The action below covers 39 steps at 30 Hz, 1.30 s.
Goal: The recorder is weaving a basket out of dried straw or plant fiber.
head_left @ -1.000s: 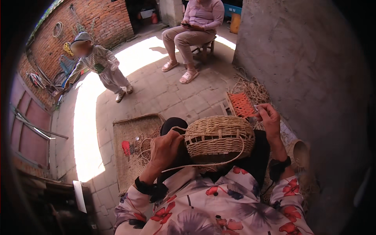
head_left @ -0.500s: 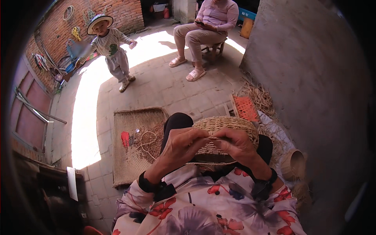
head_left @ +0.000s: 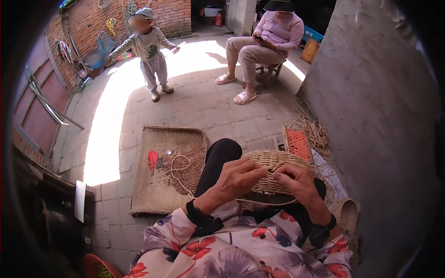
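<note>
A round woven straw basket (head_left: 293,161) lies on my lap, tipped so its open side faces me. Over its near side my left hand (head_left: 241,178) is closed, thumb and fingers pinched together. Close to it on the right, my right hand (head_left: 298,183) makes a pinch too, its fingertips a small gap from the left ones. A thin straw strand seems to be between the fingertips, mostly covered by them. Pale straw cord (head_left: 179,158) loops over a flat woven tray (head_left: 143,190) and trails below my left hand toward the basket.
Small brown bits (head_left: 190,171) and a red piece (head_left: 152,160) lie on the tray. Right of my knees are loose straw (head_left: 313,132), an orange-webbed stool (head_left: 298,142) and another basket (head_left: 348,214). Beyond, a child (head_left: 150,51) stands and a person (head_left: 273,41) sits with a phone.
My fingertips, pressed together before, are now slightly apart, with the right hand lower. The view has shifted. The child now stretches an arm out sideways; the seated person stays put.
</note>
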### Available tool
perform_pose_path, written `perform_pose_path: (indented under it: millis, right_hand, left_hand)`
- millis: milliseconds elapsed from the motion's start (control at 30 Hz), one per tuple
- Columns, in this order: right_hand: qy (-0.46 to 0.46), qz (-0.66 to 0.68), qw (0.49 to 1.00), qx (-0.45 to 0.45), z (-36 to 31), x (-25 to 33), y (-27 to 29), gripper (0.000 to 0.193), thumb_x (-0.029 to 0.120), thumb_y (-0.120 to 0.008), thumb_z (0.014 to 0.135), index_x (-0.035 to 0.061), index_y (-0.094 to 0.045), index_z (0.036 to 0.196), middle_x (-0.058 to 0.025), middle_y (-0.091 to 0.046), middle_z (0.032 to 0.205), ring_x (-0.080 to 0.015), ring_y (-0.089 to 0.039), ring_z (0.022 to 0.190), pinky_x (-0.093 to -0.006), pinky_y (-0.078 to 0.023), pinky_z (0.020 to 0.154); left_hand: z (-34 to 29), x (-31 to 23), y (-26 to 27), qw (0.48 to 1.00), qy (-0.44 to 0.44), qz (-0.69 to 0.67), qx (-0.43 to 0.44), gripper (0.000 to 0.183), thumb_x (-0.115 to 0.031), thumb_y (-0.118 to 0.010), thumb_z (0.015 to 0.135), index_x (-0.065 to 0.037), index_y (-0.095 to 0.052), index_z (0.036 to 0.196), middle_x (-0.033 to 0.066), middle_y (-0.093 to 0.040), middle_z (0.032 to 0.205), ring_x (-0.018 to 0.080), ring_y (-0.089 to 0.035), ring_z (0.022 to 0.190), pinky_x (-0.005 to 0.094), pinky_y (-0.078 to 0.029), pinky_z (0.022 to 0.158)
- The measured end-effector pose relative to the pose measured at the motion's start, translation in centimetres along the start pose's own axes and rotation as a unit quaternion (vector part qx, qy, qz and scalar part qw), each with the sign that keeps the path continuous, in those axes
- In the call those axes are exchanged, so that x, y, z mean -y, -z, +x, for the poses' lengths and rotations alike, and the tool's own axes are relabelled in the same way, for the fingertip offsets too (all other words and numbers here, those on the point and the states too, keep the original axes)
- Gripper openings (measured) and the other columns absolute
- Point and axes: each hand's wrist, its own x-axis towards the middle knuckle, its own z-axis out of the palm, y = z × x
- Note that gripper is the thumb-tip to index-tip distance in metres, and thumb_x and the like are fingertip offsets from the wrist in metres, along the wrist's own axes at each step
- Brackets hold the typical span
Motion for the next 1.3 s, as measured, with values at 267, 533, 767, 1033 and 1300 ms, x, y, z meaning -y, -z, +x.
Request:
perform_pose_path:
  millis: [267,533,767,1033,1300]
  right_hand:
    - [0.185,-0.349,0.914,-0.097,0.7,0.1,-1.6,0.007,0.007,-0.066,0.079,0.0024,-0.06,0.08,-0.0139,-0.061,0.078,-0.0323,-0.062,0.073,-0.0417,-0.049,0.066]
    - [0.174,-0.465,0.867,-0.047,1.1,-0.9,-3.5,0.009,0.007,-0.062,0.076,0.0024,-0.06,0.083,-0.0143,-0.058,0.08,-0.0317,-0.062,0.079,-0.042,-0.05,0.07]
    - [0.234,-0.434,0.865,-0.087,0.4,0.3,-3.8,0.011,0.004,-0.061,0.074,0.0023,-0.06,0.085,-0.015,-0.058,0.081,-0.0335,-0.058,0.078,-0.0443,-0.047,0.072]
    - [0.129,-0.49,0.857,-0.097,1.0,-1.9,-5.7,0.01,0.007,-0.061,0.079,0.0061,-0.056,0.088,-0.0131,-0.062,0.081,-0.0343,-0.065,0.072,-0.0444,-0.05,0.062]
    - [0.039,-0.311,0.949,-0.017,1.5,-1.9,-4.4,0.03,0.01,-0.061,0.083,0.0037,-0.055,0.112,-0.0142,-0.065,0.085,-0.0288,-0.066,0.064,-0.042,-0.052,0.058]
  left_hand:
    - [-2.3,0.7,-1.8,0.984,0.174,0.005,0.041,0.012,-0.009,-0.07,0.081,-0.008,-0.068,0.093,0.008,-0.065,0.081,0.0257,-0.065,0.071,0.0348,-0.051,0.059]
    - [-2.4,-0.4,-3.8,0.981,0.188,0.011,0.049,0.015,-0.015,-0.063,0.085,-0.008,-0.064,0.098,0.0092,-0.058,0.079,0.0292,-0.063,0.07,0.0391,-0.051,0.059]
    - [-2.9,-0.6,-4.1,0.98,0.199,-0.01,0.006,0.017,-0.015,-0.066,0.083,-0.01,-0.067,0.098,0.0079,-0.06,0.081,0.0284,-0.064,0.072,0.0377,-0.051,0.06]
    - [-3.3,-0.5,-4.2,0.975,0.203,0.059,0.061,0.017,-0.014,-0.064,0.079,-0.009,-0.064,0.095,0.0077,-0.056,0.08,0.0293,-0.062,0.069,0.0387,-0.05,0.057]
    - [-4.3,-0.6,-4.5,0.98,0.195,-0.004,0.039,0.019,-0.009,-0.059,0.082,-0.007,-0.061,0.101,0.0109,-0.054,0.086,0.0314,-0.062,0.072,0.0405,-0.051,0.06]
